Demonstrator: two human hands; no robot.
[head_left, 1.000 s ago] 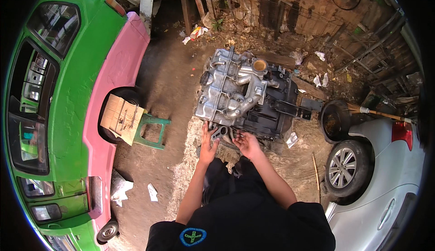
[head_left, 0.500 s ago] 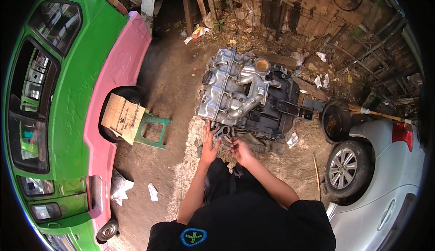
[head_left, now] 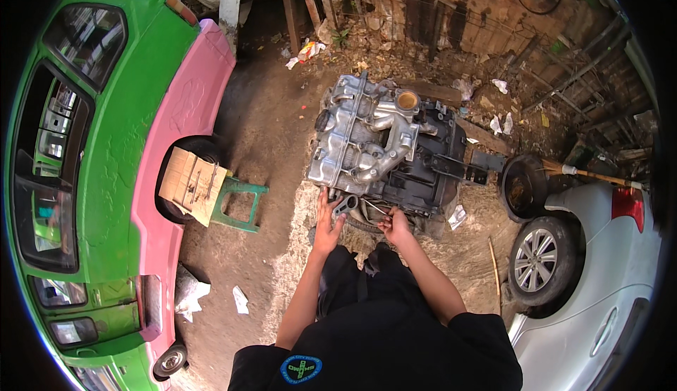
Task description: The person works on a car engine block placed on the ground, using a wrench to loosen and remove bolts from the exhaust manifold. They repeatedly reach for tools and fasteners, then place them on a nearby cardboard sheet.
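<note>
Extending up and left from the right hand, one thin rod is now exposed to view, the hand having been shifted rightward. Right hand: fingers closed, the rod's near end held. Left hand: kept in place, half open, fingers spread at the near edge of the engine; one grey part is seen beside the thumb, grip not discernible. By judgement, the rod is handled by the right hand alone.
</note>
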